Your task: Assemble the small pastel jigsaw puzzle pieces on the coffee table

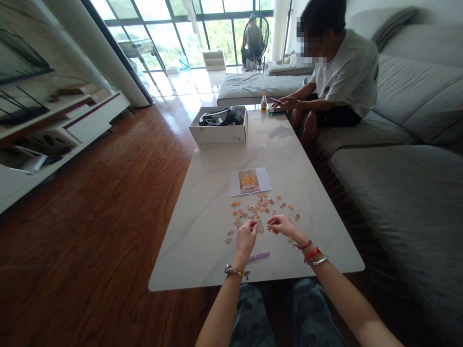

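Several small orange and pink jigsaw pieces (259,207) lie scattered on a white marble coffee table (202,241). Behind them lies a reference picture (249,181) of a yellow figure on white paper. My left hand (246,236) is curled, fingers pinched on a small piece. My right hand (284,225) is also pinched on a piece, close beside the left. Both hover just above the table at the near edge of the scatter. A thin purple strip (258,256) lies by my left wrist.
A white open box (220,130) with a dark device inside stands at the table's far end, by a small bottle (264,102) and a phone (277,111). Another person (340,72) sits on the grey sofa (405,193), right. Wood floor left.
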Available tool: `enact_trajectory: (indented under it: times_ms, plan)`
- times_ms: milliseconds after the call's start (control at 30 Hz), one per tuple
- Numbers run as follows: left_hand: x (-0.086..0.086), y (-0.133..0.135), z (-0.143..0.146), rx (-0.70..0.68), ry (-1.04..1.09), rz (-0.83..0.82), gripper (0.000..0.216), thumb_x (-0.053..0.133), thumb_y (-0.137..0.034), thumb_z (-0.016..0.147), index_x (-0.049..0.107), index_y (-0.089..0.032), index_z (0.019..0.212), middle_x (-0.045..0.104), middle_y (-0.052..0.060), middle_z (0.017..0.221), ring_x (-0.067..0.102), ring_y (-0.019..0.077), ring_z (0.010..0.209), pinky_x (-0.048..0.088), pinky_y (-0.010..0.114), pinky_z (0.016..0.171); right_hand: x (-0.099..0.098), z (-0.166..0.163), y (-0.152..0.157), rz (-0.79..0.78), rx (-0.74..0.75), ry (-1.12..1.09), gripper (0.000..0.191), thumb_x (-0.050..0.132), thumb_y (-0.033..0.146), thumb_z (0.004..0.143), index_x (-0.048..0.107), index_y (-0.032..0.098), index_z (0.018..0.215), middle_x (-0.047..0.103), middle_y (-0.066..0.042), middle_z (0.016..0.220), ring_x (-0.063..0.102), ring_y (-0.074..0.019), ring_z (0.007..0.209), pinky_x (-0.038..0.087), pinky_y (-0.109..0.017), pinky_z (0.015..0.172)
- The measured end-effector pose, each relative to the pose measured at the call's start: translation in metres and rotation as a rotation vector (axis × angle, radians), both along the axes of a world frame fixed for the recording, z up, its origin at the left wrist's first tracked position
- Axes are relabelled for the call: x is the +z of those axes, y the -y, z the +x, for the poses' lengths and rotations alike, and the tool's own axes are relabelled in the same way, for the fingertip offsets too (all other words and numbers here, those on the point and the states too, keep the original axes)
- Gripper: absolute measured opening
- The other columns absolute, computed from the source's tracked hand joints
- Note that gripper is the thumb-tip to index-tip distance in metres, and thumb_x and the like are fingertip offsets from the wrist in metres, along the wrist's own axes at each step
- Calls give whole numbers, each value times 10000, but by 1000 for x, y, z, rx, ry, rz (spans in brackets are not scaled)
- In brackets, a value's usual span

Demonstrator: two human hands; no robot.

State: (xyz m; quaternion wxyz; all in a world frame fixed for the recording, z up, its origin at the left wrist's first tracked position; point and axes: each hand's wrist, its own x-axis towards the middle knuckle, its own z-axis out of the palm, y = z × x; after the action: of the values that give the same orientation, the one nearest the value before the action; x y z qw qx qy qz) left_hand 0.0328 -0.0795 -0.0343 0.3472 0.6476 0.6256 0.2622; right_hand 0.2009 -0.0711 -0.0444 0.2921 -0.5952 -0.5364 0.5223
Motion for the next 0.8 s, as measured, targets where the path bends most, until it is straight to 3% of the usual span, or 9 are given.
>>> enact_trajectory:
  times_ms: [100,233,367,467,533,667,800]
  plan:
    - [-1,-12,-11,9,-74,18,175,474,-279,772,604,-167,806,645,43,787,568,109,630,424,240,636,-4,-5,-3,49,45,200,152,540,69,626,585,142,751,603,25,539,498,-61,405,403,-160,407]
    - [-2,-23,-22,45,-95,66,182,468,-293,781,596,-169,818,638,40,804,564,102,630,420,236,644,-8,-10,2,144,75,365,148,524,10,586,562,152,571,584,10,520,537,-92,493,424,-190,501]
    - [-5,-31,-15,25,-82,81,171,475,-279,773,601,-165,794,632,32,757,566,109,632,427,244,649,-6,-13,1,277,25,470,107,577,48,566,572,155,558,625,-66,727,575,-142,636,445,-241,605]
    - [3,-43,5,-52,-8,138,171,474,-276,772,603,-168,800,633,33,783,576,113,660,436,247,656,14,-9,-15,399,-41,483,55,556,166,666,606,170,643,621,-55,711,576,-149,645,447,-255,626]
    - [14,-54,21,-90,23,187,202,463,-312,782,602,-170,817,632,42,800,580,121,681,440,246,648,35,-5,-32,464,-89,397,124,515,246,724,616,177,704,631,-44,707,577,-146,647,448,-254,622]
    - [38,-75,45,-114,70,283,223,423,-310,806,595,-174,846,628,49,812,582,117,679,445,239,637,71,0,-59,569,-186,348,150,506,267,725,620,170,738,642,-51,728,578,-143,650,445,-251,615]
    - [44,-84,47,-67,89,316,213,444,-312,796,587,-163,850,626,53,818,585,115,667,455,241,638,79,-1,-68,585,-197,353,155,511,267,715,622,161,735,643,-49,733,574,-134,633,447,-249,616]
